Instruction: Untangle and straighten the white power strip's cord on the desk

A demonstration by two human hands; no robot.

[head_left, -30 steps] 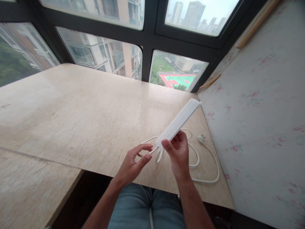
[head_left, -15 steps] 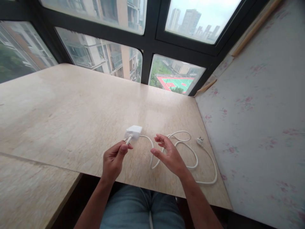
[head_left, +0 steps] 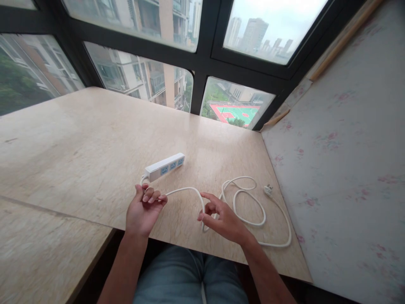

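Observation:
A white power strip (head_left: 165,166) with blue sockets facing me lies slanted on the stone surface. Its white cable (head_left: 186,188) leaves the strip's left end and runs through my left hand (head_left: 144,211). That hand is palm up, its curled fingers closed on the cable just below the strip. My right hand (head_left: 221,217) has thumb and a curled finger at the cable's bend, with the index finger stretched out above; the exact contact is partly hidden. Beyond it the cable lies in loose loops and ends in a plug (head_left: 268,190) near the wall.
The pale stone ledge (head_left: 79,139) spreads left and ahead to dark-framed windows (head_left: 202,55). A flower-patterned wall (head_left: 341,177) bounds the right side. The ledge's front edge runs just above my legs (head_left: 190,278).
My left hand has turned palm up and moved left, and the power strip has swung round so its sockets show. My right hand has lowered and closed in on the cable.

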